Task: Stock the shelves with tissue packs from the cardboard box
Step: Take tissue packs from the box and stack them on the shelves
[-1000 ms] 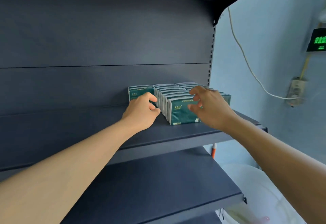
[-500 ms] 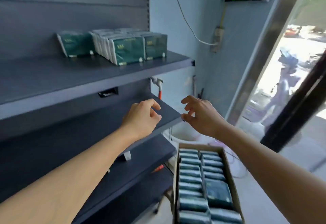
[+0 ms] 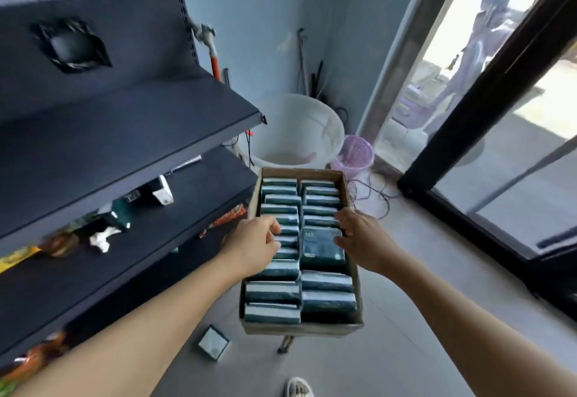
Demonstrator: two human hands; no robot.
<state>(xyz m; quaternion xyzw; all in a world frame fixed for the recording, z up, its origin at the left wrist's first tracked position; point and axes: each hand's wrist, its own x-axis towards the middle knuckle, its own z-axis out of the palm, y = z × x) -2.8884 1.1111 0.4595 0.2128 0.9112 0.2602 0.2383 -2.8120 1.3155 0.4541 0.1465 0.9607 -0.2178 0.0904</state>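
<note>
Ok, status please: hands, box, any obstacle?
Both hands, left hand and right hand, over the cardboard box, fingers curled at tissue packs. Grip unclear. Nothing blocking.

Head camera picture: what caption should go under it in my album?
Both hands, left hand and right hand, reach into a cardboard box of tissue packs beside dark shelves.

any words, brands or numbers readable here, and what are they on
Nothing can be read for sure.
Flat tissue pack in the cardboard box: small pale marks near its top, too blurred to read.
Other tissue packs in the box: only their edges show, no text.
Small white box on the lower shelf: blurred, no text legible.
Snack packets on the bottom shelf: print smeared, unreadable.
</note>
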